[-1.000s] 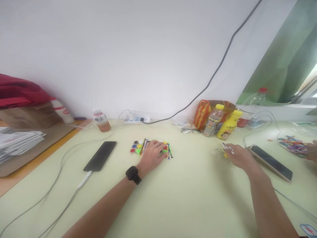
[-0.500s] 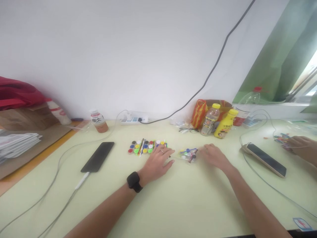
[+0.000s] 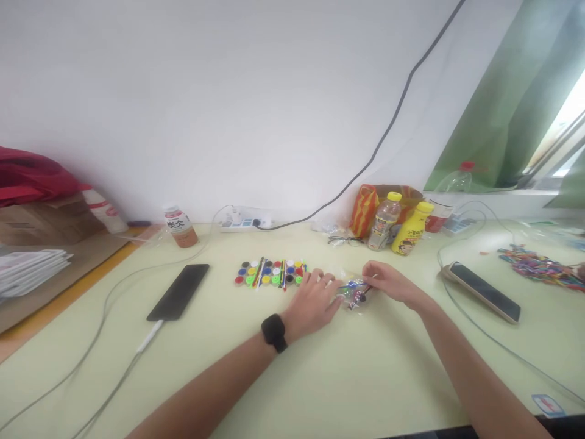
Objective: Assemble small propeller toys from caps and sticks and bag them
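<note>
Pinching the right edge of the clear packet (image 3: 354,295), your right hand (image 3: 392,284) is probably steadying it on the table (image 3: 329,384). Your left hand (image 3: 314,304) is resting loosely open at its left side, likely preventing sliding.

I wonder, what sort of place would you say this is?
Perhaps an informal indoor workspace: a pale green tabletop holds small round colourful-lidded pots and a flat black smartphone.
</note>
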A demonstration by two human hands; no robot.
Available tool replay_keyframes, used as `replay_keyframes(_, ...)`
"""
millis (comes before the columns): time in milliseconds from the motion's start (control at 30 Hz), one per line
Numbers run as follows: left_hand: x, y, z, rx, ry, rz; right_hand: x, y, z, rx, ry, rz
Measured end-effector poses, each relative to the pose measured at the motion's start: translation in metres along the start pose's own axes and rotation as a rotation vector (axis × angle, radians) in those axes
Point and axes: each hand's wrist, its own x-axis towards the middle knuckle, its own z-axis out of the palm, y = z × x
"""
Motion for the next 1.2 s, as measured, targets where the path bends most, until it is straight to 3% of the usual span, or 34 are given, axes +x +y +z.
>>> replay_keyframes(133, 0.035, -0.012, 0.009, -0.032, -0.036, -0.291, 0.010, -0.005, -0.011, 0.024, 0.064, -0.008)
replay_keyframes(200, 0.047, -0.019, 0.015, -0.064, -0.049, -0.358, 0.014, -0.004, -0.010, 0.041, 0.159, 0.016)
replay_keyframes(333, 0.055, -0.026, 0.027, -0.172, -0.027, -0.433, 0.011, 0.009, 0.000, -0.185, 0.374, 0.240)
replay_keyframes(400, 0.056, -0.026, 0.031, -0.257, 0.006, -0.460, 0.007, 0.016, 0.008, -0.308, 0.322, 0.301)
replay_keyframes(500, 0.058, -0.028, 0.033, -0.415, 0.053, -0.486, 0.004, 0.021, 0.015, -0.310, 0.222, 0.261)
replay_keyframes(767, 0.058, -0.037, 0.023, -0.877, 0.038, -0.557, 0.014, 0.009, 0.010, -0.246, 0.293, 0.251)
replay_keyframes(933, 0.059, -0.033, 0.028, -0.895, 0.096, -0.610, 0.018, 0.004, 0.026, -0.213, 0.112, 0.138)
replay_keyframes(1200, 0.052, -0.046, 0.018, -0.866, 0.004, -0.559, 0.023, 0.030, 0.031, -0.137, 0.285, 0.090)
